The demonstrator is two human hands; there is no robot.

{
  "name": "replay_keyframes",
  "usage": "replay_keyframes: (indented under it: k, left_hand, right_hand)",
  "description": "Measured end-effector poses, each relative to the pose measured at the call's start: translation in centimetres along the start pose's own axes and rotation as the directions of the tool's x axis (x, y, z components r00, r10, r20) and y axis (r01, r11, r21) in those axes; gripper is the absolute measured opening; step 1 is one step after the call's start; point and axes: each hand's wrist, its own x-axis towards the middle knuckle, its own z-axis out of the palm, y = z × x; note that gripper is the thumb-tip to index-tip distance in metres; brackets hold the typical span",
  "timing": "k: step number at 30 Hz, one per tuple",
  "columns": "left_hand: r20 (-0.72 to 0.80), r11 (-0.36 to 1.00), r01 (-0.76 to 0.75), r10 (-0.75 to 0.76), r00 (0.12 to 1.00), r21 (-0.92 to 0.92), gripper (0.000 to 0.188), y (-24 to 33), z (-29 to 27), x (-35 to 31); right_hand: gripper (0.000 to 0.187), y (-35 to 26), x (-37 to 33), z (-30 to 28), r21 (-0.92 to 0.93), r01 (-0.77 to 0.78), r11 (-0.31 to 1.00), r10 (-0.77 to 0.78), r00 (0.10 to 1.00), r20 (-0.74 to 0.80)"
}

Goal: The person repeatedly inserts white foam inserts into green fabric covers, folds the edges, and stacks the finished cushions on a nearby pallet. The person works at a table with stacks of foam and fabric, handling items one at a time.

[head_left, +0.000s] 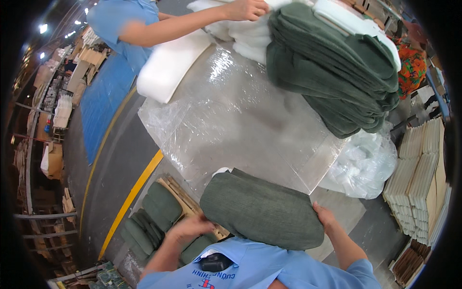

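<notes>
Light-blue shirt of the wearer fills the lower edge, nearest our camera; a small black object sits at its collar; just beyond it we record the green cushion, between the wearer's chest and the near corner of the table, overlapping that corner in our view.

Appearance of the cushion: dark grey-green, fine-ribbed or woven fabric; long, with rounded ends and a plump, smooth upper face; its far edge runs fairly straight, with a small raised corner of cloth; a bit of white material shows behind the far left corner, and we cannot tell whether it is filling.

Hands, 2 observed: the right hand grasps the cushion's right end, thumb along the edge; the left hand is at the near left edge, fingers curled toward the cloth; we cannot tell whether it grips.

Surroundings: clear plastic film covers the table; a heaped stack of green covers lies at its far right, white padding at its far left; a co-worker's hand reaches over more white material; we see further green cushions low at left and a clear plastic bag at right.
</notes>
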Motion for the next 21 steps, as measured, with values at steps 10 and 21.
replay_keyframes:
  k: [10,21]
  left_hand:
    - [-0.387,0.707,-0.641,0.524,0.758,-0.298,0.076,7.5,13.7,8.2]
    - [0.238,0.406,-0.458,0.485,0.841,0.791,0.055,20.1,18.9,3.0]
  right_hand:
    - [0.053,9.8,1.6,7.3,0.383,0.641,0.666,-0.552,0.768,-0.325]
    - [0.017,9.3,-2.5,7.7,0.533,0.748,0.396,-0.728,0.609,-0.315]
